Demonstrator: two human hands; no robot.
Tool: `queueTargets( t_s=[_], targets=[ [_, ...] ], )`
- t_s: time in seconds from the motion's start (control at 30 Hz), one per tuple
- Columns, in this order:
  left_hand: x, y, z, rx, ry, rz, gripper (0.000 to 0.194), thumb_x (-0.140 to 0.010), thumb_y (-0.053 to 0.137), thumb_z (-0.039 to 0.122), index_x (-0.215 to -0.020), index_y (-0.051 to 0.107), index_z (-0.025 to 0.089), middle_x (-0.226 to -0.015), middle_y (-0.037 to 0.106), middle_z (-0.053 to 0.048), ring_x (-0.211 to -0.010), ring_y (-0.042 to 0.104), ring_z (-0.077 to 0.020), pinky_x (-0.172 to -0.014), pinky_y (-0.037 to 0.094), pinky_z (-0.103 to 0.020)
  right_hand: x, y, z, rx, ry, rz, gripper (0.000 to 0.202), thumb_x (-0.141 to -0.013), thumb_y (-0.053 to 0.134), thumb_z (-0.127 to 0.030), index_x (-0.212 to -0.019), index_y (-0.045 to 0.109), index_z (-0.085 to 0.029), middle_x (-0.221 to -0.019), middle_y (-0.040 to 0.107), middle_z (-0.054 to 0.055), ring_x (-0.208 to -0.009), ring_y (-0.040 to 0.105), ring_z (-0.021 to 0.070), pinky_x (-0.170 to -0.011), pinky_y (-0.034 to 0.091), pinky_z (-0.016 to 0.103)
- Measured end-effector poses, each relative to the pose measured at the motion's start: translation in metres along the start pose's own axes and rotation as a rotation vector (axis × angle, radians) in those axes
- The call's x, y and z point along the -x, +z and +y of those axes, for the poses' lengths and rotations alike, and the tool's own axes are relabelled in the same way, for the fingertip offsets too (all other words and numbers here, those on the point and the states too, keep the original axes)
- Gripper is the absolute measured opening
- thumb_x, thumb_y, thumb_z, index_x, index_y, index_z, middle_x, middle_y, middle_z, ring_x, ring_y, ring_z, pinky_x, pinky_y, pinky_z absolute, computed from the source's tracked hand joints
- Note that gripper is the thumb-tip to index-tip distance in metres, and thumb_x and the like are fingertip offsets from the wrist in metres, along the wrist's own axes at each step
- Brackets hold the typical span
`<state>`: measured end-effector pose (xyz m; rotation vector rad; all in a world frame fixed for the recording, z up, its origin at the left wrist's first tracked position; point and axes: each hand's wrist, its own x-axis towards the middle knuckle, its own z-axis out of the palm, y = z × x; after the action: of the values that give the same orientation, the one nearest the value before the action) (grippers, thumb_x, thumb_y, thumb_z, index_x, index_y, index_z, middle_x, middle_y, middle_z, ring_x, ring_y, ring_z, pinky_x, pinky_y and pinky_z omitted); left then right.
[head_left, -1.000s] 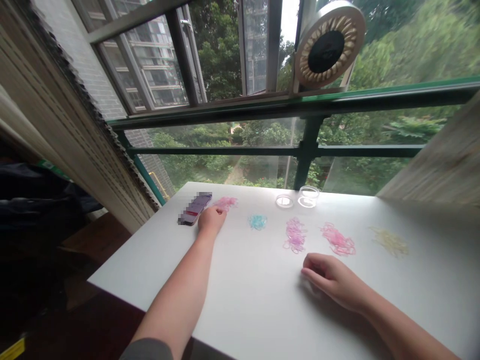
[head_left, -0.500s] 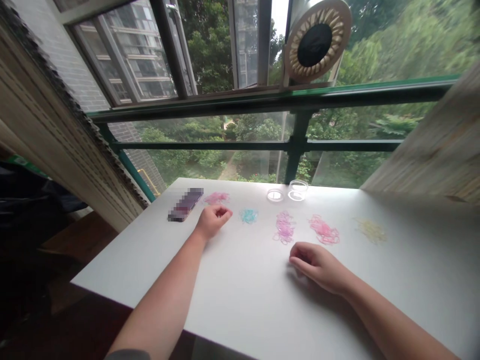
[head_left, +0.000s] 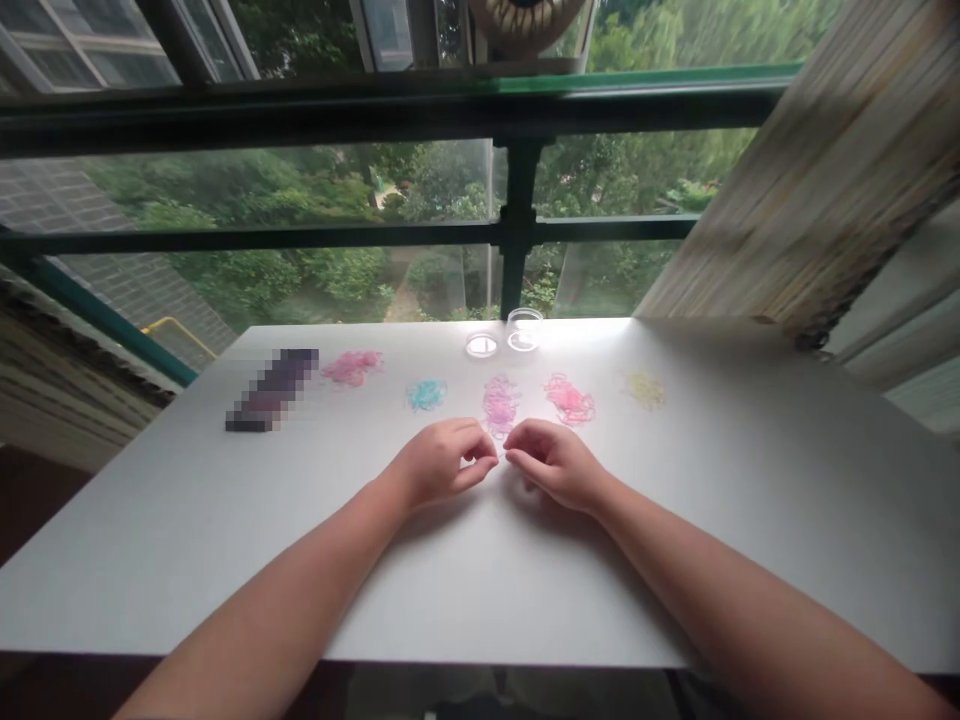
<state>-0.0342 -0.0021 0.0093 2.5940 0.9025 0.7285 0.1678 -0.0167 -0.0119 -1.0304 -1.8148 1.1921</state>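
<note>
and here we are over the white table (head_left: 450,590), both hands in close, fingertips almost meeting! the left hand (head_left: 439,465) has its grip pinched closed, thumb to finger; whether a thin strand is caught in there, i can't tell. the right hand (head_left: 562,465) faces it, fingers curled, its grip too hidden to call closed or holding.

right by those fingertips, on the far side, lies the purple pile (head_left: 500,397) of thin loops. the blue pile (head_left: 427,394) and far pink pile (head_left: 354,367) sit off to the left, the near pink pile (head_left: 570,400) and yellow pile (head_left: 646,390) to the right, two clear round containers (head_left: 481,345) (head_left: 524,331) behind.

these loops look feather-light, soft and springy, easily tangled, perhaps a touch slippery. best hold, i'd say: one loose outer strand, between thumb and fingertip pads; a deep grab could drag up the neighbours.
</note>
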Motion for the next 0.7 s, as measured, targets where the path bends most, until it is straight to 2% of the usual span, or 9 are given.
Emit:
queueTargets(
  t_s=[0.3, 0.7],
  targets=[
    [-0.0036, 0.0006, -0.0015, -0.055, 0.080, 0.025, 0.012, -0.084, 0.052, 0.025, -0.081, 0.061, 0.017, -0.073, 0.060, -0.003, -0.065, 0.052, -0.0115, -0.062, 0.042, -0.023, 0.0018, -0.0022, -0.0039, 0.101, -0.012, -0.031, 0.004, -0.082, 0.052, -0.021, -0.080, 0.054, -0.017, -0.055, 0.052, -0.004, -0.047, 0.049, 0.0086, -0.047, 0.037, 0.020],
    [-0.0036, 0.0001, 0.0007, -0.007, 0.046, 0.056, 0.013, -0.082, 0.052, 0.026, -0.084, 0.062, 0.017, -0.076, 0.062, -0.004, -0.068, 0.055, -0.0128, -0.066, 0.045, -0.025, 0.0012, -0.0033, -0.0020, 0.133, -0.053, -0.017, 0.003, -0.077, 0.053, -0.016, -0.078, 0.052, -0.018, -0.056, 0.050, -0.005, -0.049, 0.044, 0.0082, -0.048, 0.034, 0.020]
  ],
)
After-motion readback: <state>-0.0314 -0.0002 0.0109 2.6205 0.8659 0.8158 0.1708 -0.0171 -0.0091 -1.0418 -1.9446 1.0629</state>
